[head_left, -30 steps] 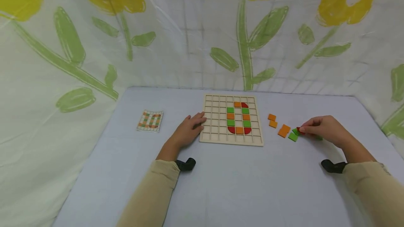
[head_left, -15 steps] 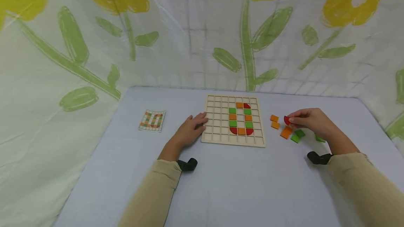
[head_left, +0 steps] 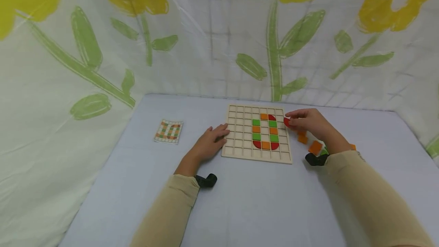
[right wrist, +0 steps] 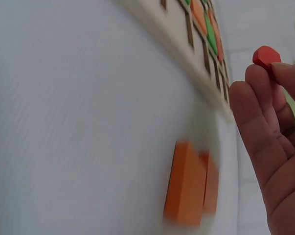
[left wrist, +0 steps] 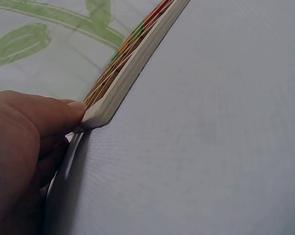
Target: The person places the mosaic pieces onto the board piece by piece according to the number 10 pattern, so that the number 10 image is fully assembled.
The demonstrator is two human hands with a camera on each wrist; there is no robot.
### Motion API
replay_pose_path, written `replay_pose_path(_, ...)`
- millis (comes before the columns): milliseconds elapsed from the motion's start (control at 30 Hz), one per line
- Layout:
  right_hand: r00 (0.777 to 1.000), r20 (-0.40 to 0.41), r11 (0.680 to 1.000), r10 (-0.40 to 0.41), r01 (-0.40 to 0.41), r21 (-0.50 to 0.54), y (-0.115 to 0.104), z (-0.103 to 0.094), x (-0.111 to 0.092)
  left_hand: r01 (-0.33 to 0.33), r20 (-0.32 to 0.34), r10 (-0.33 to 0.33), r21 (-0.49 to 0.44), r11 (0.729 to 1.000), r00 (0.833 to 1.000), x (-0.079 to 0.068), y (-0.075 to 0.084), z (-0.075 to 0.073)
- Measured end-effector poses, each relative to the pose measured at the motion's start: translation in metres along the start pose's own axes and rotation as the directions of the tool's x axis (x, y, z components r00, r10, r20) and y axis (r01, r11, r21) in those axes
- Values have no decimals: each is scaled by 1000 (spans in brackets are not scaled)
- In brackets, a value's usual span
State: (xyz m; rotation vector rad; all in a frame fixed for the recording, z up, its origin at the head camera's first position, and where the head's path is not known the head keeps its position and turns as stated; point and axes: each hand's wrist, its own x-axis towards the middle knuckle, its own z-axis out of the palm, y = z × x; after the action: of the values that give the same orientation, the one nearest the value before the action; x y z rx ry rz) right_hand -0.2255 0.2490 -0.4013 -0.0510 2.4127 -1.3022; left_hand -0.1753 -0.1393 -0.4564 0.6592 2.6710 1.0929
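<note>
A wooden grid board (head_left: 238, 155) lies on the table, with a ring of orange, green and red tiles set in its right half. My left hand (head_left: 210, 143) rests at the board's left edge, fingers loosely extended; the left wrist view has the thumb (left wrist: 64, 115) against the board's corner. Between thumb and fingertips my right hand (head_left: 310, 125) pinches a red quarter-round tile (right wrist: 267, 56), raised beside the board's upper right edge. Loose orange tiles (head_left: 315, 147) lie below that hand, and a green tile (head_left: 324, 151) is partly hidden by the wrist.
A small pattern card (head_left: 169, 131) with a coloured grid lies left of the board. Behind the table hangs a white curtain (head_left: 192, 48) with yellow flowers. Another orange tile (head_left: 353, 146) peeks out behind the right sleeve.
My right hand has lifted the red tile from the loose pile and carried it left to the board's right edge. The left hand stays at the board; the head view has shifted slightly.
</note>
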Motion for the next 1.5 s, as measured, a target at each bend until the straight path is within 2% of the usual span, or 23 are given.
replay_pose_path(200,998,41,991,-53,47,128,-20,18,22,4,0,-4,1,1000,1000,0,1,0)
replay_pose_path(333,996,38,989,-79,73,131,-29,26,30,4,8,-4,13,1000,1000,1,2,0)
replay_pose_path(567,996,-63,998,-65,66,15,-34,34,42,19,1,-19,10,1000,1000,0,6,0)
replay_pose_path(733,992,-90,993,-85,78,-87,-37,42,56,42,0,-42,-10,999,999,-1,8,2)
replay_pose_path(867,992,-78,984,-101,89,-153,-41,49,65,37,2,-37,-11,999,999,-1,10,3)
replay_pose_path(1133,996,-54,956,-75,56,-286,-47,59,72,31,-5,-31,-16,999,1000,-1,11,4)
replay_pose_path(1367,997,-12,942,-77,69,-329,-54,68,73,42,-11,-42,-4,999,999,-2,8,3)
replay_pose_path(1500,995,-6,921,-99,90,-379,-58,71,73,58,-13,-58,-7,998,998,-3,6,2)
